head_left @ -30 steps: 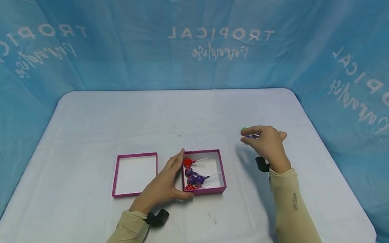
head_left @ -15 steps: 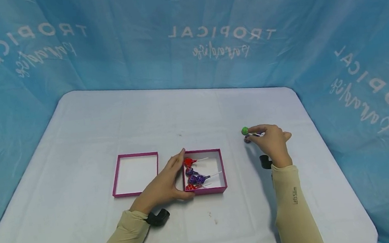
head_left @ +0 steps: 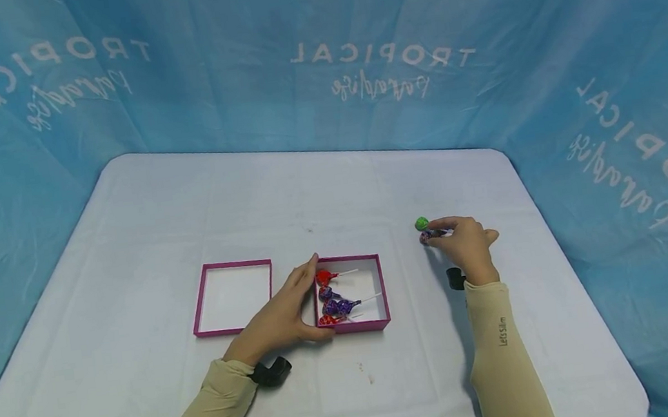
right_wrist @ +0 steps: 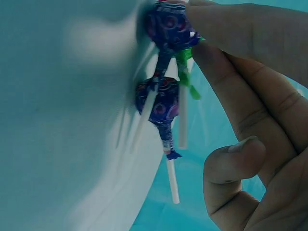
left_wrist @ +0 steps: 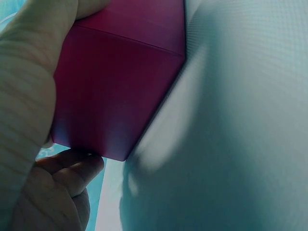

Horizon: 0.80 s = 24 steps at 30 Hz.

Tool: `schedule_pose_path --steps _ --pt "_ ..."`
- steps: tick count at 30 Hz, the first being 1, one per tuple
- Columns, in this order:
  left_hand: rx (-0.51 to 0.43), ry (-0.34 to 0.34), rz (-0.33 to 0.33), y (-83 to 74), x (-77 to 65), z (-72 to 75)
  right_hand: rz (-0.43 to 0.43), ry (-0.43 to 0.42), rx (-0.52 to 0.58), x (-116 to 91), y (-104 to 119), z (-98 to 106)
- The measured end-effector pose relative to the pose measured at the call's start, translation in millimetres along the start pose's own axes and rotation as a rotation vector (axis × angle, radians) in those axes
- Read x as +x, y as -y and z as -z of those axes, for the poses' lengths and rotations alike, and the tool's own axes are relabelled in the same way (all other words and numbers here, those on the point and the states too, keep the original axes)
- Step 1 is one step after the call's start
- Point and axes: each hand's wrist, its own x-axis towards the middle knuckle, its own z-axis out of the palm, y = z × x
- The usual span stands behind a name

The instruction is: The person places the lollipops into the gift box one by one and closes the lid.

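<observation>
My left hand (head_left: 281, 316) grips the magenta-edged box (head_left: 358, 328) from its left side, thumb along the front wall and fingers at the far left corner. Several wrapped lollipops, among them a red one (head_left: 324, 278) and a purple one (head_left: 344, 307), lie inside it. To the right, my right hand (head_left: 466, 244) pinches a purple lollipop (right_wrist: 168, 26) at its head between thumb and finger. Below that in the right wrist view is a second purple lollipop (right_wrist: 161, 101). A green lollipop (head_left: 421, 223) lies just beyond the fingertips, its stick partly hidden.
Left of the box lies its shallow lid (head_left: 232, 297), white inside with a magenta rim, partly behind the left hand. A white cloth (head_left: 331, 188) covers the table. Blue printed sheeting (head_left: 230, 75) hangs around its back and sides.
My right hand has shifted slightly right, uncovering the green lollipop and a purple head beside it; its fingers then closed in on the purple one. My left hand and the box have stayed put.
</observation>
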Motion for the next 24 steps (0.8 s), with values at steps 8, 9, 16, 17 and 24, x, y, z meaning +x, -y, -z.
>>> schedule_pose_path --steps 8,9,16,17,24 --pt "0.0 0.006 0.002 0.0 -0.1 0.8 -0.03 0.017 -0.018 0.7 -3.0 -5.5" --pt "-0.001 0.005 0.002 -0.1 -0.3 1.0 -0.03 0.016 -0.019 0.8 -3.5 -6.2" --pt "0.003 0.007 -0.002 0.9 -0.1 0.1 -0.001 0.002 -0.026 0.4 -8.3 -9.4" --pt "0.003 0.006 -0.003 1.1 -0.1 0.0 0.001 0.001 -0.026 0.5 -8.6 -9.5" --pt "-0.005 0.003 0.001 1.5 0.1 0.1 -0.016 0.015 -0.036 1.5 -8.6 -10.1"
